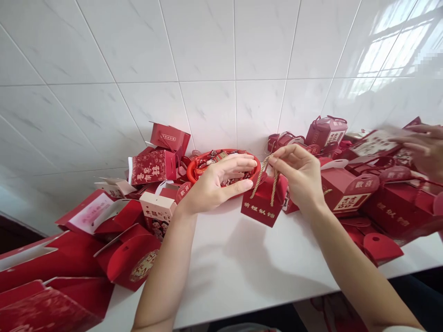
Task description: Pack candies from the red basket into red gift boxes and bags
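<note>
Currently, the right hand [300, 173] pinches the rope handle [273, 190] of the small red box [262, 203] between thumb and fingertips, above the table [221, 276], right of centre. The box's lettered face points near, its long axis slanting near-right. The left hand [224, 180] has fingers together, thumb apart, near the basket [189, 174].

one head view looks forward and down over the worktop [221, 286] at close range, facing the tiled wall [207, 50] behind it.
</note>
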`<state>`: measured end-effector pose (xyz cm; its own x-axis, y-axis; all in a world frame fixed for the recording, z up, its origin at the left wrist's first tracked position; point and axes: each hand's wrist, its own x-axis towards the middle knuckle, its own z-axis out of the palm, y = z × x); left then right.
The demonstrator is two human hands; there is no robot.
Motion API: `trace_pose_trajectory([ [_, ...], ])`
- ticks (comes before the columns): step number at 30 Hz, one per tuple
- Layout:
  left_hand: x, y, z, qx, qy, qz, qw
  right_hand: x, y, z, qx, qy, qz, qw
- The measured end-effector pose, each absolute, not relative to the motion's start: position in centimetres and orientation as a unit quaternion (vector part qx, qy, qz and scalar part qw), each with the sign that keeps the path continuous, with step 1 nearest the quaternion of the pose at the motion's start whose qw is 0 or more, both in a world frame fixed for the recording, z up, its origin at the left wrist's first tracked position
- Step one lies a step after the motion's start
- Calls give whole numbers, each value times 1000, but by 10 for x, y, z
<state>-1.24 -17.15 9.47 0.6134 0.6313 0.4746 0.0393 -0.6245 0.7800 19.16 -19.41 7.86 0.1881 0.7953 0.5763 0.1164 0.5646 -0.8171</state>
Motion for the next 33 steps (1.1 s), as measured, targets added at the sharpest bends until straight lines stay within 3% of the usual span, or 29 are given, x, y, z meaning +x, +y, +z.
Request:
trace_pose_trajectory([
  [10, -21, -166, 95, 851, 215, 360, 318, 253, -163, 190, -378, -489, -44, 785],
  [15, -23, -166, 95, 856, 215, 356, 307, 303, -138, 227, -460, -447, -133, 756],
  [23, -27, -164, 97, 878, 231, 333, 254, 375, -116, 206, -608, -427, -213, 635],
  [33, -25, -164, 96, 881, 254, 309, 253, 402, -102, 179, -637, -374, -173, 652],
])
